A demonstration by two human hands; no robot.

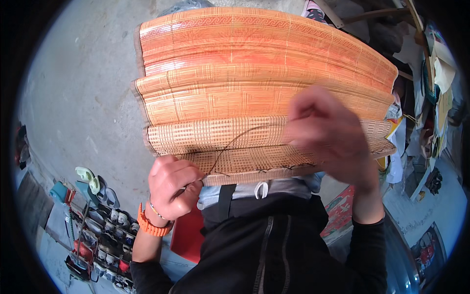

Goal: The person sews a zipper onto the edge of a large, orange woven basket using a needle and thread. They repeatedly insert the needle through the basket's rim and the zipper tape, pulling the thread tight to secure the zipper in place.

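Observation:
A folded orange woven mat [254, 98] with a patterned face and a brown bound edge lies across my lap. My left hand [174, 186], an orange watch on its wrist, grips the near bound edge [232, 179] at the left. A thin dark thread [249, 128] arcs from beside the left fingers to my right hand [323, 130], which is raised over the right part of the mat, fingers curled on the thread and smeared by motion. Dark cross stitches [289, 168] run along the right part of the near edge.
A rack of shoes and slippers [105, 245] stands at lower left on the concrete floor [83, 83]. A red object [183, 235] sits beside my left leg. Wood pieces, paper and mixed items [440, 78] crowd the right side, and a patterned red panel [338, 210] shows below the mat.

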